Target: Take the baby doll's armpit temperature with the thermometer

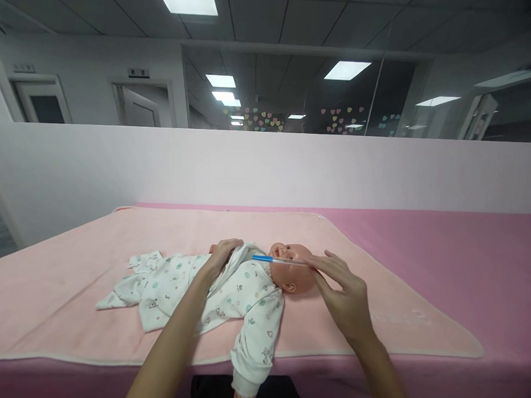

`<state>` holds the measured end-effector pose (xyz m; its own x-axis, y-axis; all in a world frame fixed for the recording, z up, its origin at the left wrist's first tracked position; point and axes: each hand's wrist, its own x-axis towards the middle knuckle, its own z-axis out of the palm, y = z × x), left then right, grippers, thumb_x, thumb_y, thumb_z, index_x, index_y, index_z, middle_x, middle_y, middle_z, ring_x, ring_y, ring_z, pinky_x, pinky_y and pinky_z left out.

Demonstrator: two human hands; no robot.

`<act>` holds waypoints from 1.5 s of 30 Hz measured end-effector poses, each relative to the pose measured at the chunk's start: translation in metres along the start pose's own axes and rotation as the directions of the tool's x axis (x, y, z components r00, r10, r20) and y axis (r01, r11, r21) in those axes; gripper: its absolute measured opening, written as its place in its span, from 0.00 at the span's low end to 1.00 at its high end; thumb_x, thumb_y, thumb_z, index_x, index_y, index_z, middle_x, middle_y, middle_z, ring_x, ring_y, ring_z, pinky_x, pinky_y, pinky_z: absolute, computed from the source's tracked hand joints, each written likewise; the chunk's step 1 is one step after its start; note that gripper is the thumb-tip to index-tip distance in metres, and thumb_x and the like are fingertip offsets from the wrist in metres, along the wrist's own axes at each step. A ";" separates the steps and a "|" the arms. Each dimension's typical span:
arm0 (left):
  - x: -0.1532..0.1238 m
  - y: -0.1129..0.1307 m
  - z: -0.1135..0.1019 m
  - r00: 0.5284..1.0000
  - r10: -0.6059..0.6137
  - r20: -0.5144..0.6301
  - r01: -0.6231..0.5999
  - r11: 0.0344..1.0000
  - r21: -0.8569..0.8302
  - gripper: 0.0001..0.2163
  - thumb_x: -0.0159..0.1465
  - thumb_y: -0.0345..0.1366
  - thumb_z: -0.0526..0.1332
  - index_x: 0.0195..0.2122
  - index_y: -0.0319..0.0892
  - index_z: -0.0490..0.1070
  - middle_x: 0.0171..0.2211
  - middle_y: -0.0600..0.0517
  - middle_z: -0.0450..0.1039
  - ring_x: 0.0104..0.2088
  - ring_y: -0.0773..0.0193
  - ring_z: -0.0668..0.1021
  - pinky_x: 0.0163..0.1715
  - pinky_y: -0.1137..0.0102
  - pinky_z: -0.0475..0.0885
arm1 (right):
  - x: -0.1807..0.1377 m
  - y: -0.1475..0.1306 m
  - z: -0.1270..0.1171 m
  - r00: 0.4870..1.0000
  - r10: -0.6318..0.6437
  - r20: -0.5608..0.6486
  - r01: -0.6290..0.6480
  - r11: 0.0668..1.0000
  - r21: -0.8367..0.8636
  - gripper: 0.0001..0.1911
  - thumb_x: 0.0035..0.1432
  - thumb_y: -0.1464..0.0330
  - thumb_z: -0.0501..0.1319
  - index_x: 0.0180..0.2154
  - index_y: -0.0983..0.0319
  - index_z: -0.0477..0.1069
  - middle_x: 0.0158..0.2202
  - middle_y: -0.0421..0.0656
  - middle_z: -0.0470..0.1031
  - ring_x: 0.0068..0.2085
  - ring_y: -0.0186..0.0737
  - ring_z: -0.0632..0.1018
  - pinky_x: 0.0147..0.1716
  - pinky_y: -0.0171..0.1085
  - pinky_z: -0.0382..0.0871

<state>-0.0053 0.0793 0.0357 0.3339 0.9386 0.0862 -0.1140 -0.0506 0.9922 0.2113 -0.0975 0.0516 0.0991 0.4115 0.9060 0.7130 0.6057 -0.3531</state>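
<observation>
A baby doll point(295, 272) lies on its back, its head to the right, dressed in a white patterned top point(238, 289) and matching trousers point(172, 277). My left hand point(223, 255) rests over the doll's chest, its fingers closed on the front edge of the top and lifting the cloth. Between the thumb and fingers of my right hand point(343, 289) is a thermometer point(265, 259), a thin clear stick with a blue end. It is held level above the doll's face, the blue end pointing left over the collar. One sleeved arm of the doll hangs over the near table edge.
A peach blanket point(84, 255) with a pale border lies under the doll on a pink covered table point(458, 262). Behind the table stands a white low wall point(267, 169) topped by glass. My dark-clothed lap shows below the front edge.
</observation>
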 end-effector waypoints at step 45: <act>-0.008 0.005 0.002 0.909 0.078 0.411 -0.264 0.869 0.419 0.15 0.52 0.46 0.60 0.24 0.37 0.72 0.17 0.57 0.58 0.19 0.74 0.58 0.19 0.76 0.51 | -0.034 0.008 0.151 0.970 0.181 -0.163 -0.160 0.979 0.129 0.09 0.59 0.71 0.50 0.37 0.60 0.68 0.31 0.42 0.74 0.31 0.36 0.74 0.30 0.35 0.69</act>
<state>-0.0061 0.0711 0.0402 0.6787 0.7088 0.1923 0.2053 -0.4345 0.8770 0.1087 -0.0037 -0.0169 0.3383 0.3971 0.8532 0.5922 0.6147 -0.5209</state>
